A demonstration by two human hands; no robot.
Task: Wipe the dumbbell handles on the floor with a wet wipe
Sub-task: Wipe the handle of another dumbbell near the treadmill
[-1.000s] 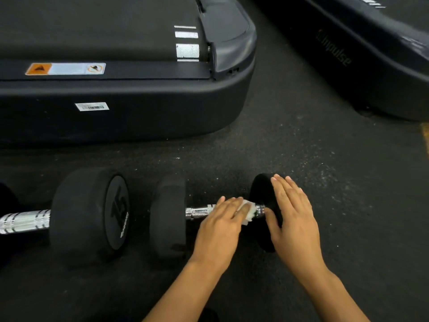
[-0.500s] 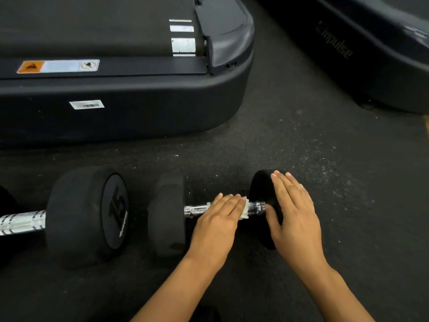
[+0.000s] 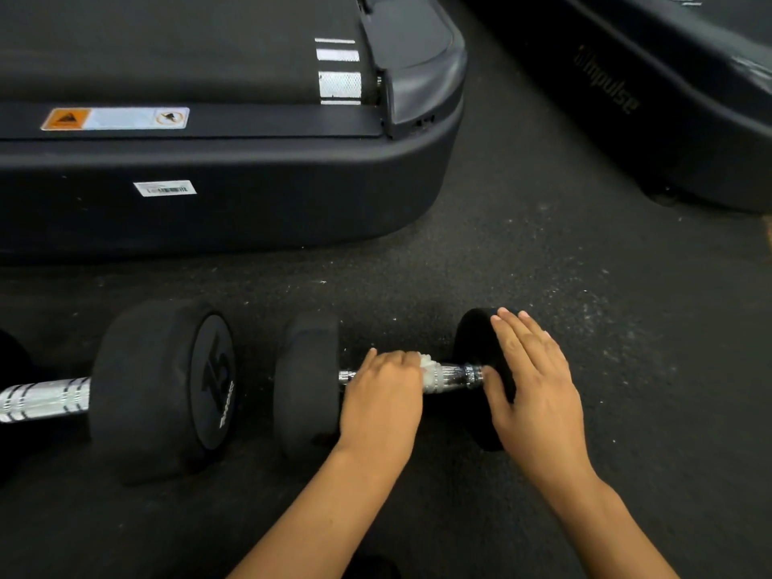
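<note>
A small black dumbbell (image 3: 307, 382) lies on the dark floor, its chrome handle (image 3: 453, 376) running left to right. My left hand (image 3: 382, 397) is curled over the handle's left half, pressing a white wet wipe (image 3: 430, 367) around it; only the wipe's right edge shows. My right hand (image 3: 532, 390) rests flat, fingers spread, on the dumbbell's right head (image 3: 474, 340). A bigger dumbbell marked 15 (image 3: 167, 390) lies to the left, its chrome handle (image 3: 44, 399) reaching the frame edge.
A black treadmill deck (image 3: 234, 194) stands just behind the dumbbells. A second machine base (image 3: 651, 119) fills the upper right. Speckled rubber floor (image 3: 605, 328) stretches to the right of my right hand.
My left hand has slid left along the handle with the wipe, baring more chrome on the right. Its fingers have curled further around the bar. The right hand stays on the head.
</note>
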